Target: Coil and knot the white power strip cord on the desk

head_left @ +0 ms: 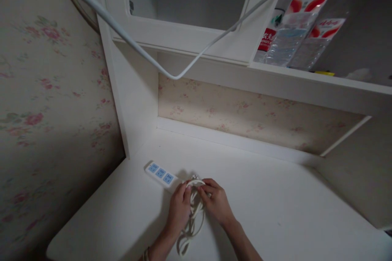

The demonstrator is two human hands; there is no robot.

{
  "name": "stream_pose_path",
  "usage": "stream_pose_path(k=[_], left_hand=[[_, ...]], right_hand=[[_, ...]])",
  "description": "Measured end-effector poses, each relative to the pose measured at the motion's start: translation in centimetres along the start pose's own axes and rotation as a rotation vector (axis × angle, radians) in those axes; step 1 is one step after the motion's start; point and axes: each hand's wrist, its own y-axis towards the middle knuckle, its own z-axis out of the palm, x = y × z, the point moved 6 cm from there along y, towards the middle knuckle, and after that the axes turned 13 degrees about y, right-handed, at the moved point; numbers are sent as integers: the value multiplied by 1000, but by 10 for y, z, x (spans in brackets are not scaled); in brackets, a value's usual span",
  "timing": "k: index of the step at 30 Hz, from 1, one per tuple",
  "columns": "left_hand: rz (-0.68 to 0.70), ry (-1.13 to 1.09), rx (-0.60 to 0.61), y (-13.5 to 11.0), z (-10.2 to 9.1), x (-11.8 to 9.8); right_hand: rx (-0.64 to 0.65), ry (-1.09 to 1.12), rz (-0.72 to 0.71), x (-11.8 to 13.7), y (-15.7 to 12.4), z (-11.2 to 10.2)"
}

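Observation:
A white cord [193, 220] hangs in loose loops between my two hands, its lower loops lying toward the desk's front. My left hand [180, 206] pinches the cord near its upper bend. On the other side, my right hand [216, 200] grips the same bend between thumb and fingers. Just beyond my left hand lies a white power strip [161, 174] with blue socket faces; its near end is partly covered by that hand. Something small and shiny [195, 177], perhaps plug prongs, shows behind the bend.
The white desk [260, 195] meets a low back ledge [226, 136]. Overhead, a thick white cable [134, 45] sags across the view. Plastic water bottles [301, 20] stand in the shelf at upper right, beside a cabinet door [183, 32]. Flowered wallpaper [45, 102] covers the left wall.

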Motion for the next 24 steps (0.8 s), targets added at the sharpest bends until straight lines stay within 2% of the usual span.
stream_pose_path(k=[6, 9, 13, 18, 24], left_hand=[[37, -6, 23, -2, -3, -5], [68, -11, 43, -4, -3, -6], [47, 2, 51, -4, -3, -7], [20, -76, 190, -6, 4, -16], [2, -137, 144, -4, 1, -11]], right_hand=[[-117, 50, -42, -6, -11, 1], [-119, 101, -54, -12, -16, 6], [-216, 224, 64, -30, -20, 5], [-296, 319, 176, -37, -16, 2], [-288, 471, 277, -32, -5, 10]])
